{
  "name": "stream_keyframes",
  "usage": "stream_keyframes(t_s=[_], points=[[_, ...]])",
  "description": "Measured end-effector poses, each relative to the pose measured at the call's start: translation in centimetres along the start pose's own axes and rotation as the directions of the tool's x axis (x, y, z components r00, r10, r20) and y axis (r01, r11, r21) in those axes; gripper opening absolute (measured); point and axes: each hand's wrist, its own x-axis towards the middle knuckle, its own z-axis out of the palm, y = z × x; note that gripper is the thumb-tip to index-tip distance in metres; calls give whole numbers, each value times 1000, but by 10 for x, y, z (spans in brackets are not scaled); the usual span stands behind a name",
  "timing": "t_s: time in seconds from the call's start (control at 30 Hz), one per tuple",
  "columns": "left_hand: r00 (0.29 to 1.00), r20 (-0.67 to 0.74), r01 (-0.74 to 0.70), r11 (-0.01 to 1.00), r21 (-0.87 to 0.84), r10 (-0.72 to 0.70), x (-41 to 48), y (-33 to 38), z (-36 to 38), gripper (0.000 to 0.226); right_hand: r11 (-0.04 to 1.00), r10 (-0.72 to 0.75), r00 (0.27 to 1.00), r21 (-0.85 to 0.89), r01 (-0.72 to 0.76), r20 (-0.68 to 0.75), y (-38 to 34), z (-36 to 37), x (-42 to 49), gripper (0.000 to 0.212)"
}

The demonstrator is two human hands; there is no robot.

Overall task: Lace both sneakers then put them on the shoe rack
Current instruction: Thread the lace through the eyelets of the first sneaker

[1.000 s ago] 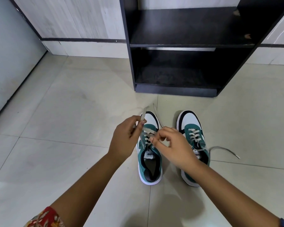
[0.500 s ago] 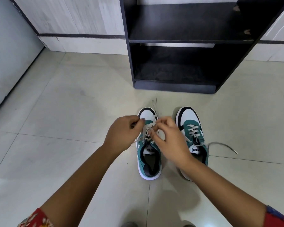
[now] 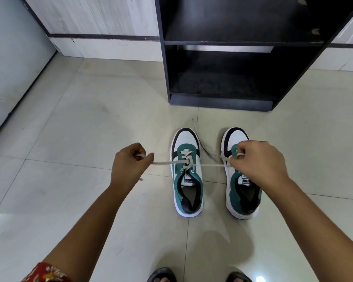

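Two green, white and black sneakers stand side by side on the tiled floor, toes toward the rack. The left sneaker [image 3: 187, 176] has its pale lace [image 3: 165, 163] pulled taut sideways across the eyelets. My left hand [image 3: 130, 165] is closed on the lace's left end, left of the shoe. My right hand [image 3: 259, 161] grips the right end and covers the front of the right sneaker [image 3: 243, 198]. A loose lace tail [image 3: 200, 137] trails between the shoes. The black shoe rack [image 3: 218, 45] stands just beyond, its shelves bare.
Pale wall panels with a dark stripe [image 3: 102, 36] run behind the rack. A grey wall or door [image 3: 12, 68] borders the floor at left. My feet in dark sandals [image 3: 161, 276] show at the bottom edge. A red patterned sleeve [image 3: 45, 273] is on my left arm.
My hands were close together over the left sneaker's laces; they have now pulled apart sideways, drawing the lace tight. The view has shifted so the shoes sit further right.
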Motion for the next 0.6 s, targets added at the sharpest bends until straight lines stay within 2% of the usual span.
stream_keyframes(t_s=[0.07,0.1,0.13,0.2,0.27,0.33,0.43,0.5,0.6], points=[[981,173,13,924,382,-86,-1,-15,-3,15,979,-16,988,-200,47,152,-1,4,-3,5],[959,255,-28,853,522,-125,-3,-22,-3,16,961,-25,973,-262,86,228,-3,10,-5,19],[939,322,-96,807,583,-121,-4,-30,-1,24,946,-37,958,-300,125,283,-5,16,-6,29],[922,388,-208,839,502,-4,-7,-34,8,31,955,-110,955,-237,178,275,-12,24,-6,34],[914,381,-266,915,305,139,-11,-25,20,29,970,-185,956,-116,215,228,-18,32,-5,34],[905,362,-317,921,224,224,-12,-16,32,27,967,-253,947,19,255,197,-24,42,-5,36],[892,367,-362,904,229,265,-10,-9,47,26,958,-284,943,93,271,172,-35,59,-8,41],[879,374,-403,880,252,295,-10,-8,53,22,955,-290,943,107,275,166,-38,69,-9,32],[879,334,-436,856,278,340,-12,-9,54,12,940,-255,948,277,197,189,-29,69,-10,16]])
